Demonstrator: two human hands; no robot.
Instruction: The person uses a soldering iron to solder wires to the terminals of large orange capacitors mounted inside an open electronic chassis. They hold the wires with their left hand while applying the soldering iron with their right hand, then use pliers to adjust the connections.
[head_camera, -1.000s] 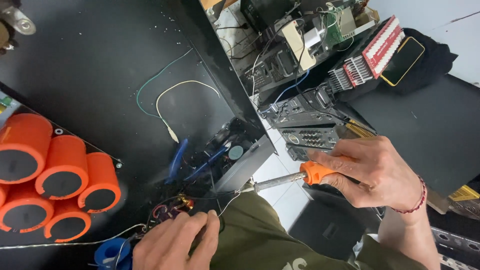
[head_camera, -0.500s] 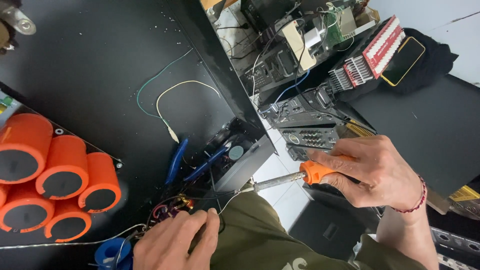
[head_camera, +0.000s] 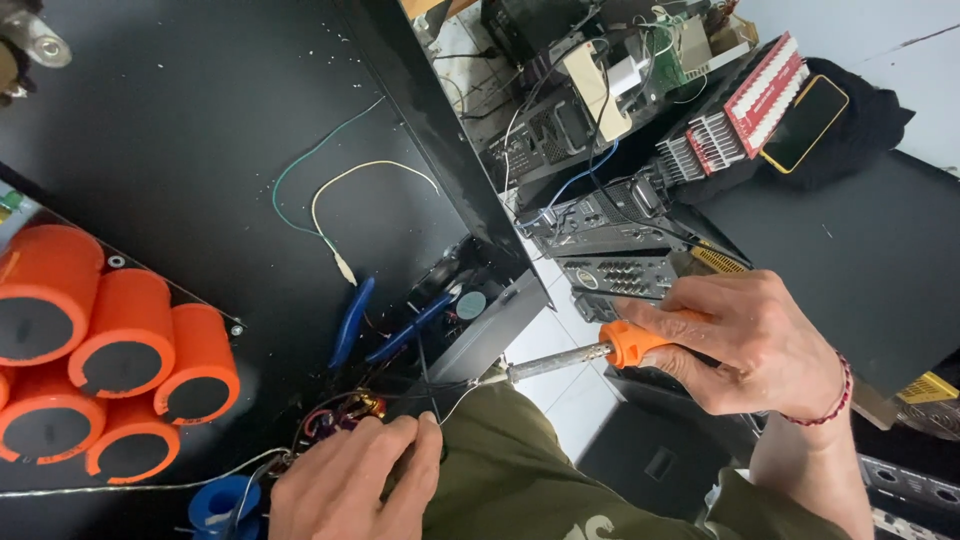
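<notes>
Nothing has shifted: my right hand still grips the soldering iron, my left hand pinching solder wire. Black surface, electronics piled beyond.

Even, bright room light falls from above, with soft shadows and no hard glare on the black worktop. Everything is sharp; lines bow slightly towards the edges.

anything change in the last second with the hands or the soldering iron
Almost nothing visibly changed. The right hand still holds the orange-handled soldering iron with its tip toward the thin wire pinched by the left hand. The blue-handled pliers and orange cylinders stayed put.
</notes>
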